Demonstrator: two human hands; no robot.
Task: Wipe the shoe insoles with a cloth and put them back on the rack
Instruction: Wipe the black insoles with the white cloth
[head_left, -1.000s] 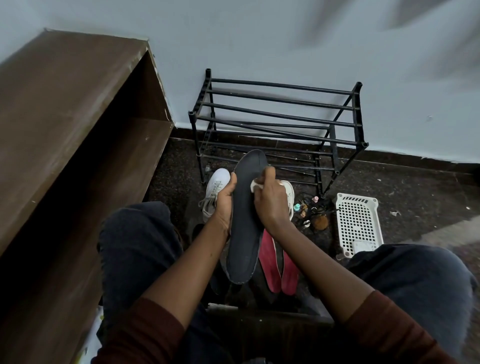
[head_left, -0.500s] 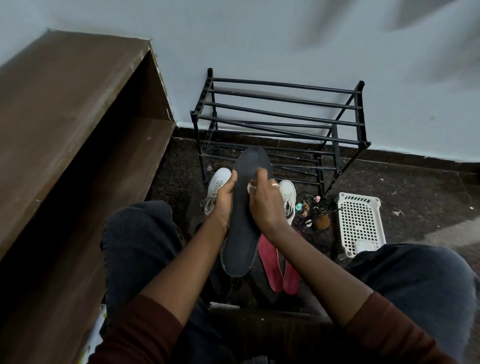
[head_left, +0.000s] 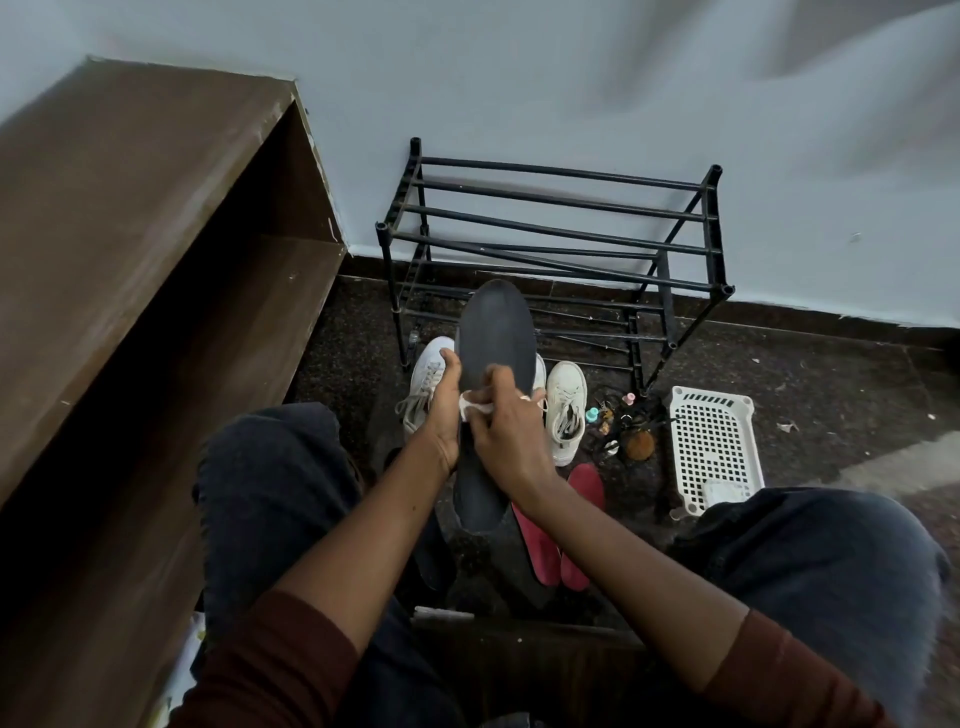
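Against the pale wall at far left stands a brown wooden shelf unit (head_left: 130, 260); just right of it, above the gap between the person's knees, the left hand (head_left: 441, 410) grips the left edge of a dark grey insole (head_left: 496, 343), fingers curled round that edge; the insole is held up off the floor, toe end uppermost, in front of the lower bars of the rack (head_left: 556, 218); across its middle lies a small white cloth (head_left: 475, 408), pinched and pressed to the surface by the right hand (head_left: 506, 436); one white shoe (head_left: 423, 374) shows on the dark speckled floor (head_left: 831, 395) left of the insole, and another white shoe (head_left: 566, 400) stands right of it; below the right wrist two red insoles (head_left: 535, 540) lie side by side on the floor; the black metal rack stands beyond, against the wall; right of the shoes sits a huddle of small objects (head_left: 623, 421), too small to tell apart; furthest right a white perforated basket (head_left: 714, 441) rests on the floor near the right knee.
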